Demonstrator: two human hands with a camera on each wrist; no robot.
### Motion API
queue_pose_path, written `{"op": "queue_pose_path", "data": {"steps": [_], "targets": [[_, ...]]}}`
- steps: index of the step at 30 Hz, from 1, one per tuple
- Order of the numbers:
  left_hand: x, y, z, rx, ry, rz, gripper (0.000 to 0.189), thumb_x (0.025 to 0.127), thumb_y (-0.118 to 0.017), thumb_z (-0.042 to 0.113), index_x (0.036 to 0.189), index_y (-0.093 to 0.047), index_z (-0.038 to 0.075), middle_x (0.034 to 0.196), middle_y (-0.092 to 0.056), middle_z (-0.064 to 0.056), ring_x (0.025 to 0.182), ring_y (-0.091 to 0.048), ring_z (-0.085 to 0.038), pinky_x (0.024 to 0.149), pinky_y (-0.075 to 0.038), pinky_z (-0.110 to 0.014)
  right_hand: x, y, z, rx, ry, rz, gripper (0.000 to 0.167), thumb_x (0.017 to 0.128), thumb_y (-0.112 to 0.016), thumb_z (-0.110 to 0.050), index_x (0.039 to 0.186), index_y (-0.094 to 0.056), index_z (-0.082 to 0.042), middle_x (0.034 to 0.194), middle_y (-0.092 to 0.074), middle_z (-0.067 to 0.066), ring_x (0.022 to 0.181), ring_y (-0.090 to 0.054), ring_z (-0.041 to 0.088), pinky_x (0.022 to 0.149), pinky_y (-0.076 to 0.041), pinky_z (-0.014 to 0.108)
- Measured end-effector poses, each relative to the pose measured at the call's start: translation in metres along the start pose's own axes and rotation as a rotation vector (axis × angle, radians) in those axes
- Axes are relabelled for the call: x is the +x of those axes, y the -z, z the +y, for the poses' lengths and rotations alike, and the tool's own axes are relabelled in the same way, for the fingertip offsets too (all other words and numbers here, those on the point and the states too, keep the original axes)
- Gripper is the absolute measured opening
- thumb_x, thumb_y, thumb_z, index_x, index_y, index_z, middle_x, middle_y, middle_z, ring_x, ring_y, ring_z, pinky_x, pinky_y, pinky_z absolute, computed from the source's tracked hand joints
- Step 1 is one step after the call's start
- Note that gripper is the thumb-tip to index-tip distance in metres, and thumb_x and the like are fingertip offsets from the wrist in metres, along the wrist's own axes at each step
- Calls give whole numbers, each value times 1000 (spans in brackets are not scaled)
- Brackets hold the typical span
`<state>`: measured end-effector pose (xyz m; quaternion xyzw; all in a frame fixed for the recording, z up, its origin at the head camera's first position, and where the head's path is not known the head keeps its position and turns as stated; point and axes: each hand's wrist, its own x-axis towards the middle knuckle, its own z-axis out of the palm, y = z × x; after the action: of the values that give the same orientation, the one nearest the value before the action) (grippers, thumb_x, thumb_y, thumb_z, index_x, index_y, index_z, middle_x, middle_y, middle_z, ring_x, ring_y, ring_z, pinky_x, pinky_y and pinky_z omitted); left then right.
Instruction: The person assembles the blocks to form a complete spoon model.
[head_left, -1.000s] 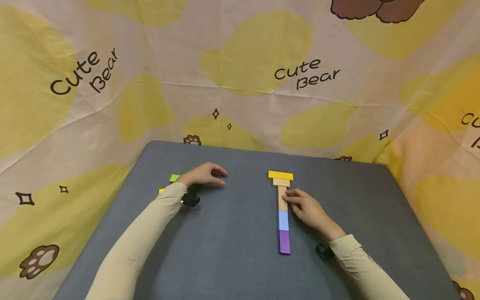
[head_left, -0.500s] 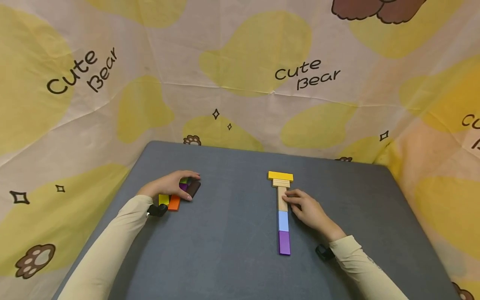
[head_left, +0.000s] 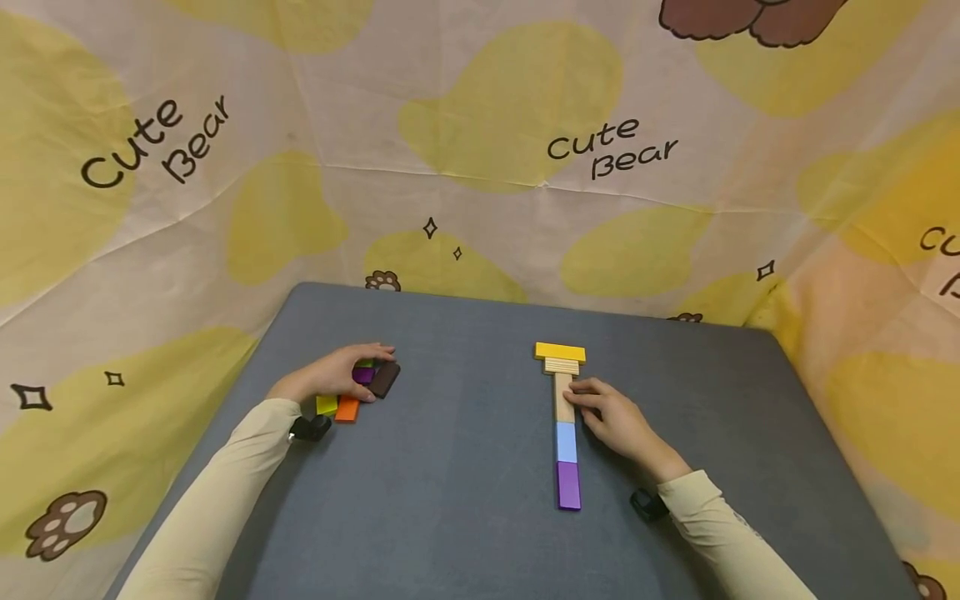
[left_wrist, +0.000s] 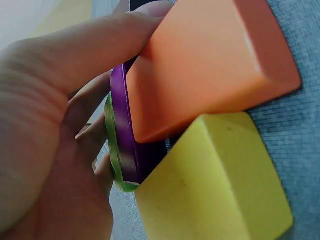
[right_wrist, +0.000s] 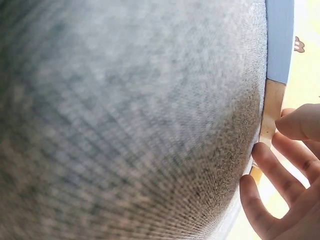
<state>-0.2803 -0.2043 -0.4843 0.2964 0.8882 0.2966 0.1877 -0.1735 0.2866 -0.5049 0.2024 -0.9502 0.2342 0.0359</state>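
My left hand (head_left: 333, 373) arches over a small group of blocks on the left, thumb on the near side and fingers on the far side. Under and beside it lie a dark brown block (head_left: 386, 380), a purple block (head_left: 363, 375), a green block (left_wrist: 114, 145), an orange block (head_left: 347, 409) and a yellow block (left_wrist: 200, 180). The thumb passes beside the orange block in the left wrist view. On the right, my right hand (head_left: 618, 422) rests its fingertips at the side of a plain wooden block (head_left: 561, 408), fingers loosely bent.
The plain block stands in a line with a light blue block (head_left: 566, 442) and a purple block (head_left: 568, 486) nearer me. Beyond it lie a striped wooden piece (head_left: 561, 366) and a crosswise yellow-orange block (head_left: 560, 351). A patterned cloth (head_left: 480, 125) rises behind the grey table (head_left: 465, 500).
My left hand has moved left from the middle of the table to the block group, then shifted slightly further left over it. My right hand and the row of blocks have stayed in place.
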Motion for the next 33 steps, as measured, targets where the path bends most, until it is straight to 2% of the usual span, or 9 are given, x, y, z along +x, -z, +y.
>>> {"op": "queue_pose_path", "data": {"steps": [8, 15, 21, 27, 33], "targets": [[-1, -1, 1, 19, 51, 37, 70, 78, -85, 23, 141, -56, 17, 157, -40, -13, 149, -28, -42, 116, -29, -63, 1, 0, -1, -1, -2, -2, 38, 94, -63, -6, 131, -66, -12, 132, -62, 7, 124, -60, 29, 94, -53, 49], [0, -2, 4, 46, 37, 74, 69, 77, -86, 24, 140, -57, 18, 154, -44, -19, 144, -35, -44, 113, -33, -64, 2, -2, -1, -10, 13, 12, 38, 93, -63, -4, 131, -66, -12, 131, -63, 7, 121, -61, 29, 91, -54, 49], [3, -3, 8, 65, 35, 74, 68, 77, -86, 24, 139, -58, 18, 150, -49, -19, 138, -43, -43, 112, -35, -63, 3, -1, -3, -6, 13, -7, 38, 94, -63, -5, 132, -65, -12, 132, -62, 8, 122, -61, 29, 93, -54, 49], [11, -5, 14, 72, 20, 65, 68, 77, -86, 25, 139, -58, 20, 144, -57, -11, 128, -52, -35, 109, -41, -56, 3, 4, -6, 6, 3, -7, 38, 94, -63, -5, 131, -66, -11, 132, -62, 9, 124, -59, 31, 96, -52, 51], [27, -11, 21, 91, 29, 69, 69, 77, -86, 27, 140, -58, 22, 143, -58, -8, 132, -52, -33, 110, -41, -54, 1, 4, -5, 2, -3, -12, 38, 94, -63, -5, 131, -66, -11, 132, -62, 9, 124, -59, 31, 96, -52, 51]]}}
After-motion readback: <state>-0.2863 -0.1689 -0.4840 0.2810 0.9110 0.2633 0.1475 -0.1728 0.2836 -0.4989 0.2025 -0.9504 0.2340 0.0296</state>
